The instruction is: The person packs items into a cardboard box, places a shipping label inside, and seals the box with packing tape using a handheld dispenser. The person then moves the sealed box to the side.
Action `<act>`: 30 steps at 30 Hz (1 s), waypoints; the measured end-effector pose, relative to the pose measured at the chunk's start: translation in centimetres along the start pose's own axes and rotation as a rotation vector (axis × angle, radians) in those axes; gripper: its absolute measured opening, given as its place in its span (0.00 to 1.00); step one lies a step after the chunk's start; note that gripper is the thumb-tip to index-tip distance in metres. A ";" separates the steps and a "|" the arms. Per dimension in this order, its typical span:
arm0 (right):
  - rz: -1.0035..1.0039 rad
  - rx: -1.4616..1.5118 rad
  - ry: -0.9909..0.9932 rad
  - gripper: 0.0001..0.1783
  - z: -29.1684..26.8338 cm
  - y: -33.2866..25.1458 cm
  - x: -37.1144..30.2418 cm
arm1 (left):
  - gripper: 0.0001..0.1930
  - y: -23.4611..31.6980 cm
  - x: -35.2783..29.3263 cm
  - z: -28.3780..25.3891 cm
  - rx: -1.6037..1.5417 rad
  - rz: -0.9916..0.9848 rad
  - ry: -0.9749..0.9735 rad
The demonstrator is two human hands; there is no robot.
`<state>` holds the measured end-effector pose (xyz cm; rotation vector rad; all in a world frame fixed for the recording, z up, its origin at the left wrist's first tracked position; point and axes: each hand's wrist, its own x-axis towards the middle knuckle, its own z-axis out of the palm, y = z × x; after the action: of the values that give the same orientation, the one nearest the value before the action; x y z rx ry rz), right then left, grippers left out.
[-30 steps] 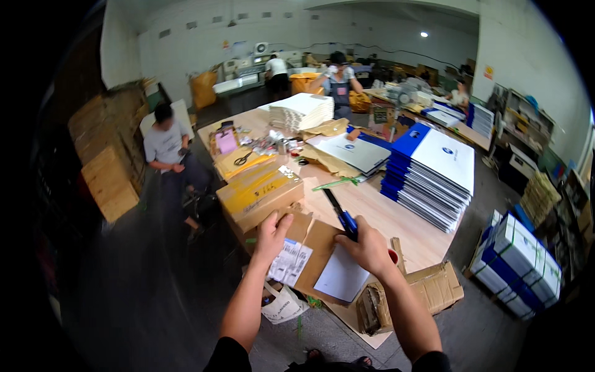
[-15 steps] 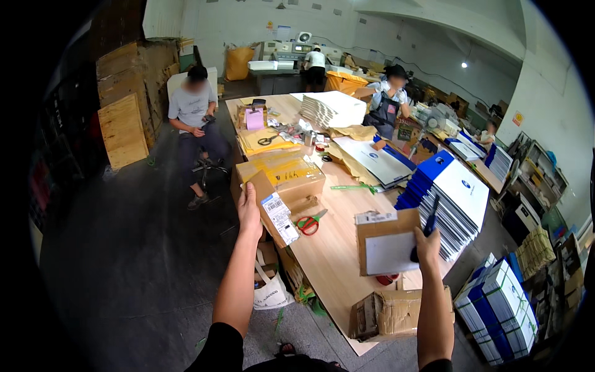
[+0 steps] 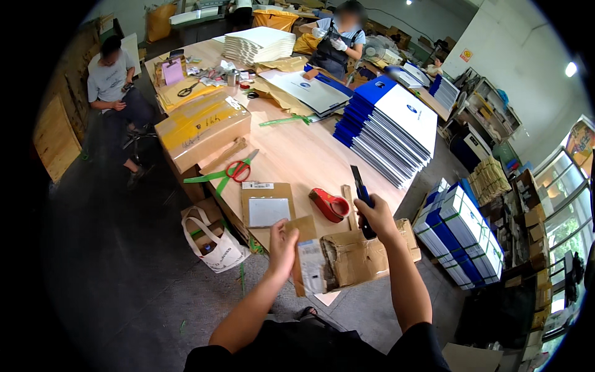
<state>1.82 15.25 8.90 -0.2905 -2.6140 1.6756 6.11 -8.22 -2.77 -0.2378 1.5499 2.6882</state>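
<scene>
– So, what is being held by the left hand (image 3: 284, 248)?

– A flat brown cardboard piece with a white label (image 3: 304, 232) is being pinched, its edge being enclosed by thumb and fingers, before the battered brown cardboard carton (image 3: 362, 253) at the table's near end.

– And by the right hand (image 3: 377, 218)?

– A blue-and-black box cutter (image 3: 362, 196) is being grasped, its handle being wrapped by curled fingers, the blade pointing upward.

– What is being supported by the pale wooden table (image 3: 297, 152)?

– A brown cardboard sheet with a white panel (image 3: 268, 212), red-handled scissors (image 3: 238, 170), a red tape dispenser (image 3: 323, 203) and stacked blue-and-white folders (image 3: 393, 121).

– And around it?

– The dark grey floor (image 3: 142, 266) is being occupied by a seated person in a grey shirt (image 3: 111, 80), leftward, and green-strapped white-and-blue bundles (image 3: 458, 237), rightward.
</scene>
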 end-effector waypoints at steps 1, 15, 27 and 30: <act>0.021 -0.016 0.019 0.17 -1.1 0.3 -1.5 | 0.25 -1.0 -0.9 1.4 -0.065 0.025 -0.037; 0.015 0.175 0.109 0.14 -3.7 4.4 -4.4 | 0.40 -0.3 -4.2 4.8 1.133 0.518 -0.125; -0.103 0.353 0.098 0.13 -3.8 4.7 -5.5 | 0.46 -0.3 -9.1 2.0 0.596 0.115 -0.071; -0.112 0.392 0.100 0.13 -3.8 5.2 -5.5 | 0.46 1.4 -9.5 0.7 0.858 0.130 -0.120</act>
<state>8.41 19.85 6.25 -0.2038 -2.1271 2.0181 15.32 -7.87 0.12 0.0567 2.5247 1.8014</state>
